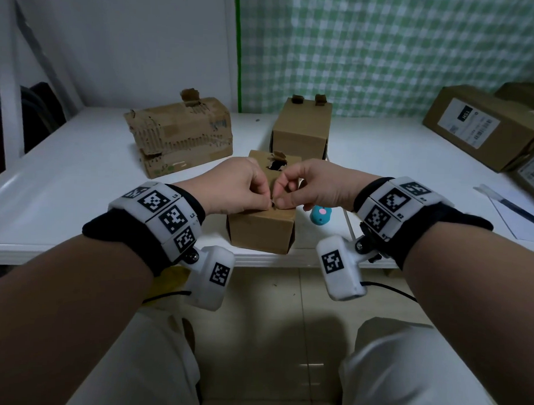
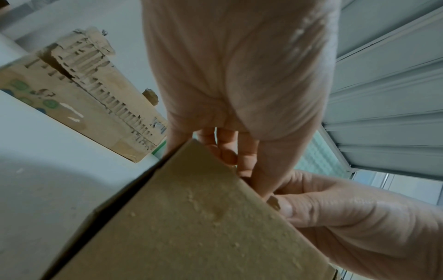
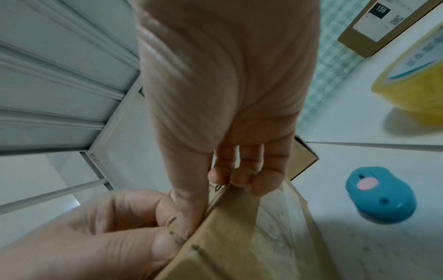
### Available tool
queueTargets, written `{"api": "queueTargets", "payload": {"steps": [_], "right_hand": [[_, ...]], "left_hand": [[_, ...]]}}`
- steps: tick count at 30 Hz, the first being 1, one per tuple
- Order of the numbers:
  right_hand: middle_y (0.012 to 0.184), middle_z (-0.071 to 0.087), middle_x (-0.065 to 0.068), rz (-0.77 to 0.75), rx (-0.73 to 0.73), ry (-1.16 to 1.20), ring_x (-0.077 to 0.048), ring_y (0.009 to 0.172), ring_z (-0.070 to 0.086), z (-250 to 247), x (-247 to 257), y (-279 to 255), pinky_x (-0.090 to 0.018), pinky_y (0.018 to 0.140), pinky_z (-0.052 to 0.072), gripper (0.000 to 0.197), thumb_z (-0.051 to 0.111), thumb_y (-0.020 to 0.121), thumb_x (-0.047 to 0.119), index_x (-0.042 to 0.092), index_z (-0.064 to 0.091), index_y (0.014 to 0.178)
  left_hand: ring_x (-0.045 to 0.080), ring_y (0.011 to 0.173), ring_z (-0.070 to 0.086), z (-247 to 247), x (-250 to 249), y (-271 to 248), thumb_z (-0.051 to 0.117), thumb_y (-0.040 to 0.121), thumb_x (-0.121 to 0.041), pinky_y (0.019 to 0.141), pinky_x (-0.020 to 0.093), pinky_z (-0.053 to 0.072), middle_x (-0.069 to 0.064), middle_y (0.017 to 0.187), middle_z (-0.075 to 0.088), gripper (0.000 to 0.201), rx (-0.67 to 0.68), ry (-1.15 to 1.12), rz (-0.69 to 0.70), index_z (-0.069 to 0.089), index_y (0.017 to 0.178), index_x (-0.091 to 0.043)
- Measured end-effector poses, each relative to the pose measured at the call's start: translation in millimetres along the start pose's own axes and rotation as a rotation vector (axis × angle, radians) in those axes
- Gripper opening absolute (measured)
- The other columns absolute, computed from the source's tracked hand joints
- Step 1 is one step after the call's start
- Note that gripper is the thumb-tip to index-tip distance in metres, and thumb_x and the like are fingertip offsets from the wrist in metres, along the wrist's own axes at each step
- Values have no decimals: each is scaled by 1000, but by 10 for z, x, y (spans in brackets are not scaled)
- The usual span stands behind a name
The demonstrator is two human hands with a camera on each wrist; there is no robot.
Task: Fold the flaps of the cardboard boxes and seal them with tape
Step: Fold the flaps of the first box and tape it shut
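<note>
White tabletop (image 1: pixel 79 171) runs under everything we have out, with a green checked curtain (image 1: pixel 386 55) hanging behind its far edge. Nearest us, at the front edge, stands the small cardboard box (image 1: pixel 261 232), and both our hands are on its top. Our left hand (image 1: pixel 230 183) and right hand (image 1: pixel 314 189) meet at the middle of the top, fingers curled, each pinching a small bit of brown material at the seam; whether that is a flap edge or a tape end, we cannot tell. On the right wrist view a clear film of tape (image 3: pixel 282 223) lies down the box's right side.

Just right of the box sits a blue cutter (image 1: pixel 321 215), and a yellow tape roll (image 3: pixel 412 91) lies further right. Beyond, to the far left, is a torn, battered box (image 1: pixel 180 132); straight behind ours is a taller box (image 1: pixel 301 127) with two tabs sticking up.

The risks, as we judge them: the top of our box already shows a ragged hole (image 1: pixel 276 166) near its far end, so a hard pull could tear the card further. The box stands right at the table's lip, and a tug toward us could drag it off. Our right wrist could also knock the cutter off the edge.
</note>
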State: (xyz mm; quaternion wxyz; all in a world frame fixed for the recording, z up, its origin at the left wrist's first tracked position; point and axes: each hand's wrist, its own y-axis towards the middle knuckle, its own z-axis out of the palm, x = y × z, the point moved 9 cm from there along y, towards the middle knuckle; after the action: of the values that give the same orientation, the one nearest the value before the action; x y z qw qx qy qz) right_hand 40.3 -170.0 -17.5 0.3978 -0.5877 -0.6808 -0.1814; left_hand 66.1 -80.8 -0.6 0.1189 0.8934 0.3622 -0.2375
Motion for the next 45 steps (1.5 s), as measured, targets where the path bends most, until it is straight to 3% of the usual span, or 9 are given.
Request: {"api": "queueTargets", "payload": {"steps": [3, 7, 13, 21, 24, 29, 32, 39, 45], "right_hand": [[76, 45, -3, -6, -17, 8, -18, 74, 48, 2, 6, -7, -23, 62, 45, 10, 71, 82, 12, 20, 65, 85], [83, 43, -8, -13, 2, 33, -12, 71, 48, 18, 13, -26, -25, 64, 45, 13, 70, 83, 11, 20, 65, 91], [77, 45, 2, 33, 0, 35, -9, 69, 49, 15, -22, -11, -28, 70, 48, 11, 72, 81, 16, 24, 66, 83], [68, 57, 6, 82, -82, 10, -6, 64, 54, -7, -38, 51, -17, 55, 48, 15, 74, 79, 18, 22, 62, 72], [68, 58, 4, 88, -89, 86, -9, 63, 54, -10, -68, 43, -21, 58, 48, 8, 66, 86, 15, 18, 63, 79], [72, 56, -2, 98, -82, 182, -13, 62, 52, -35, -111, 22, -25, 60, 50, 16, 54, 90, 2, 16, 62, 86], [74, 56, -3, 95, -79, 185, -13, 63, 52, -25, -116, 28, -25, 61, 51, 15, 57, 89, 2, 16, 61, 87], [69, 56, 0, 71, -121, 168, -11, 58, 53, -29, -121, 36, -21, 54, 49, 8, 63, 87, 6, 14, 62, 87], [66, 57, 2, 84, -128, 160, -4, 49, 53, -37, -139, 57, -19, 50, 47, 11, 64, 86, 7, 17, 62, 82]], "left_hand": [[2, 76, 48, 1, 1, -21, 73, 78, -17, 59, 1, 33, -7, 85, 50, 3, 27, -43, -4, 72, 76, -17], [2, 79, 50, -12, 27, -82, 77, 75, -13, 68, 9, 40, -5, 88, 56, 10, 53, -194, -14, 73, 76, -22], [-8, 73, 50, -27, 19, -125, 79, 71, -8, 69, 5, 39, -6, 86, 58, 12, 47, -286, 7, 74, 73, -19], [6, 80, 56, -20, 25, -145, 80, 69, -8, 77, 23, 48, -1, 87, 63, 11, 42, -328, -11, 74, 73, -17], [7, 83, 58, -24, 58, -142, 81, 69, -11, 73, 16, 48, 0, 89, 65, 14, 23, -334, -32, 71, 72, -21], [-8, 70, 53, -27, 39, -100, 81, 71, -18, 62, 4, 38, -10, 79, 62, 11, -18, -253, -31, 71, 73, -24], [-7, 68, 52, -30, 38, -83, 80, 72, -17, 62, 6, 39, -11, 77, 61, 13, -23, -230, -35, 70, 69, -26], [10, 85, 54, -17, 3, -84, 79, 72, -16, 78, 26, 44, -2, 89, 60, 16, 5, -219, -17, 70, 70, -29], [4, 83, 54, -9, -53, -113, 79, 72, -12, 75, 19, 42, -1, 92, 62, 24, 87, -229, 10, 70, 68, -33]]}}
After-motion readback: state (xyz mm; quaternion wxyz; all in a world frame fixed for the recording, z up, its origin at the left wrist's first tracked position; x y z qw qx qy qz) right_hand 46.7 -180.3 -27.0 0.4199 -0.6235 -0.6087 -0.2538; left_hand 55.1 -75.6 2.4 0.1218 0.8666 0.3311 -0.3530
